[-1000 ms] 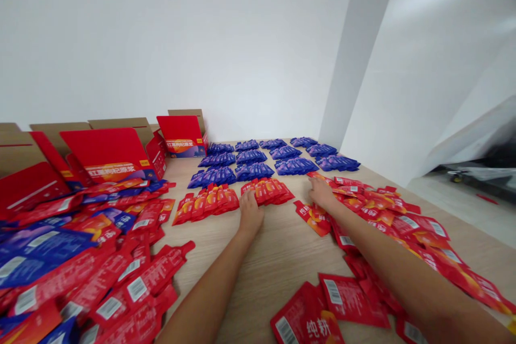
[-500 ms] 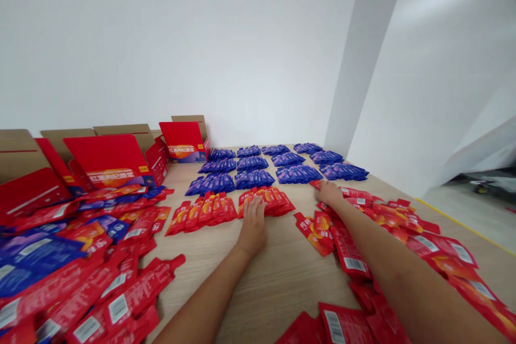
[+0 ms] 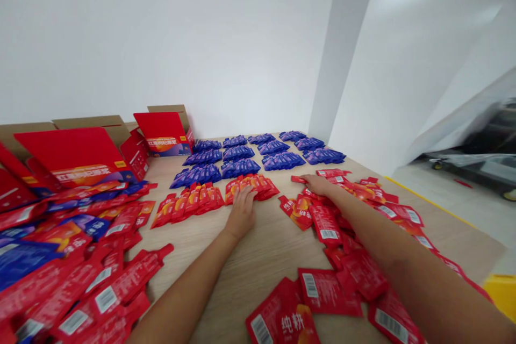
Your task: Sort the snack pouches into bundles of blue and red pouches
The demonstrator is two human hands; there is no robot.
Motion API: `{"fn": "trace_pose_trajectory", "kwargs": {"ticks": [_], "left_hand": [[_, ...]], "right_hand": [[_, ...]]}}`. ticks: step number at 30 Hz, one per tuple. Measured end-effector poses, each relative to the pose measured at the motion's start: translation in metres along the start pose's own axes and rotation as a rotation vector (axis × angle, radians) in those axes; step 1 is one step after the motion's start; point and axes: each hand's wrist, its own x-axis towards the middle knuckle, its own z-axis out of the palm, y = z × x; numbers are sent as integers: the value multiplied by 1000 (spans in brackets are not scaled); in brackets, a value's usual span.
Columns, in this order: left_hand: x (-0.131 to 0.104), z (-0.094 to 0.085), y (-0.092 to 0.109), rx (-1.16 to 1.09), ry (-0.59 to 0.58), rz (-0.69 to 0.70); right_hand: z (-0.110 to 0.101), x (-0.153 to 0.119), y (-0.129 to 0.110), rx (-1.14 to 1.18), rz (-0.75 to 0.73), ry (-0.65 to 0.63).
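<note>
My left hand point(image 3: 242, 213) lies with fingers outstretched on the near edge of a fanned group of red pouches point(image 3: 264, 185). A second fanned group of red pouches point(image 3: 189, 203) lies just left of it. My right hand point(image 3: 317, 185) reaches to the far edge of the loose red pouch heap at right. Its fingers are closed on a red pouch point(image 3: 298, 179), whose narrow end sticks out to the left. Below that hand, loose red pouches point(image 3: 296, 210) lie face up. Others, such as a red pouch point(image 3: 325, 223), show barcodes.
Rows of fanned blue pouches point(image 3: 239, 167) line the back of the table point(image 3: 258, 263). Open red cartons point(image 3: 163, 131) stand at back left. A mixed heap of red and blue pouches point(image 3: 108, 269) covers the left side. Yellow tape point(image 3: 431, 200) marks the right edge.
The view has turned slightly right, so the table contents sit further left. The pouch at my right hand sticks out a little more. My left hand stays on the same red group.
</note>
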Motion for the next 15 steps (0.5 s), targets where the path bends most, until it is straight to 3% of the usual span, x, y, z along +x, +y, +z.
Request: {"fn": "trace_pose_trajectory", "kwargs": {"ticks": [4, 8, 12, 15], "left_hand": [[2, -3, 11, -122, -112, 17], [11, 13, 45, -321, -320, -6], [21, 37, 81, -605, -361, -195], [26, 38, 85, -809, -335, -346]], "right_hand": [[-8, -23, -3, 19, -106, 4], [-15, -40, -13, 36, -160, 67], [-28, -58, -29, 60, -165, 193], [-37, -75, -49, 129, -215, 342]]}}
